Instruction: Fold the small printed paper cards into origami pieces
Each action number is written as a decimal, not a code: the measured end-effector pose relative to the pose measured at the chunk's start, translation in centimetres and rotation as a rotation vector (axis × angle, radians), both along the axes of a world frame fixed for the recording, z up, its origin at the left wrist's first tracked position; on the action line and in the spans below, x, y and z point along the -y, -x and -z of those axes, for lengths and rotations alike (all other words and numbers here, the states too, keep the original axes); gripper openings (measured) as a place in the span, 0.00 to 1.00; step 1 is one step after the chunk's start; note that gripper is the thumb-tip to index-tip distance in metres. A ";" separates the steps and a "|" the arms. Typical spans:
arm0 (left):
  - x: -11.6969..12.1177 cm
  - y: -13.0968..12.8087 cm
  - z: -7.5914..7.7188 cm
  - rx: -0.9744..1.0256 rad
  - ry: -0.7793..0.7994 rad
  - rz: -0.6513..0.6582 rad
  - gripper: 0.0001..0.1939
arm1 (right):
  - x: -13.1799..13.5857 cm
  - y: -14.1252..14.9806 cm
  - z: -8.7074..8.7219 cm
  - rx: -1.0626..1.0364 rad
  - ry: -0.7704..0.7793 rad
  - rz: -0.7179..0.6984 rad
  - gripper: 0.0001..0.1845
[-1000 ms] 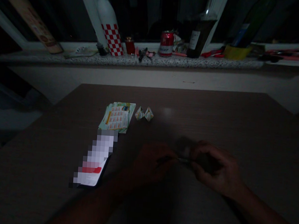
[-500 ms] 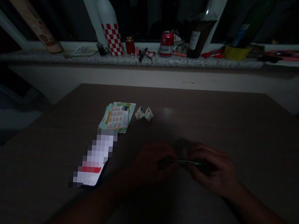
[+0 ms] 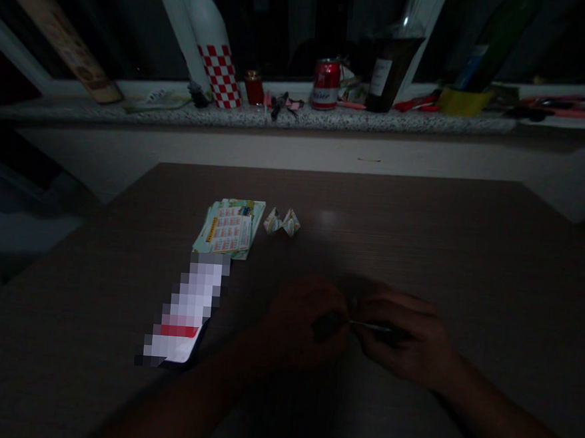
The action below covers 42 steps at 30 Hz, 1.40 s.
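The table (image 3: 470,258) spreads beneath everything in dim light, and both your hands work over its near half. Your right hand (image 3: 409,334) comes in from the right, thumb and fingers pinched on a thin pale piece; your left hand (image 3: 306,317) meets it from the other side, its fingertips closed on the opposite end, though shadow blurs the exact contact. To the left lie your phone (image 3: 182,351), lit and angled, and just beyond it a fanned stack of printed sheets (image 3: 229,231). A small folded paper (image 3: 289,224) sits right beside that stack, away from your hands. Smallest to the eye is the thin piece (image 3: 372,326) itself — seen edge-on between your hands, long axis running crosswise from left fingertips to right, most of its visible length within your right-hand grip.
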<state>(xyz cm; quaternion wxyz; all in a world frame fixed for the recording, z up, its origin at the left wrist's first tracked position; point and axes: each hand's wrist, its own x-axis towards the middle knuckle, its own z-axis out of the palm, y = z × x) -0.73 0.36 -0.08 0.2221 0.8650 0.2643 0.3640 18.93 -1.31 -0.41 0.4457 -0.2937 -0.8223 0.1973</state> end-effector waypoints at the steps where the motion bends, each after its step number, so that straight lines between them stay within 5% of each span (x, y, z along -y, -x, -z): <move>1: 0.0 -0.1 0.0 0.000 -0.010 0.005 0.03 | 0.0 0.1 -0.1 0.002 -0.013 -0.003 0.08; 15: 0.0 -0.7 0.0 0.054 -0.109 0.034 0.03 | 0.5 1.2 -0.5 -0.031 -0.080 0.031 0.09; 23: -0.4 0.4 -0.3 0.011 -0.025 -0.001 0.04 | 0.7 1.0 -0.6 -0.103 -0.075 0.107 0.08; 34: -0.1 0.6 -0.8 0.031 0.206 -0.078 0.03 | 0.6 0.1 0.1 -0.145 0.127 0.127 0.08; 42: -0.2 0.3 -0.4 -0.036 0.031 -0.023 0.03 | 0.3 0.5 0.0 -0.016 0.061 0.010 0.07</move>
